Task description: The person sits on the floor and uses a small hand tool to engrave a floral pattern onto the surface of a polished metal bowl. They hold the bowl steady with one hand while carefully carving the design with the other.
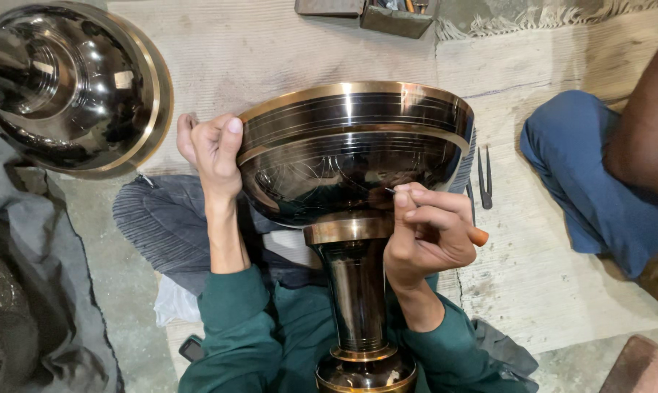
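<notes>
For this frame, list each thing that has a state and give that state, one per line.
Dark metal goblet vase: lying tilted across the lap, bowl away from the person, fine lines scratched into it.
Left hand: gripping the bowl's rim.
Right hand: closed on the engraving tool.
Engraving tool: tip touching the bowl.
Second vase: on its side, untouched.
Metal box: open.
Pronged tool: lying on the mat.

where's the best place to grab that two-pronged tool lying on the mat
Probably by the joined top end of the two-pronged tool, coming from above. It lies flat on the mat just right of the metal goblet bowl, prongs pointing away, with open mat on its right.
</notes>
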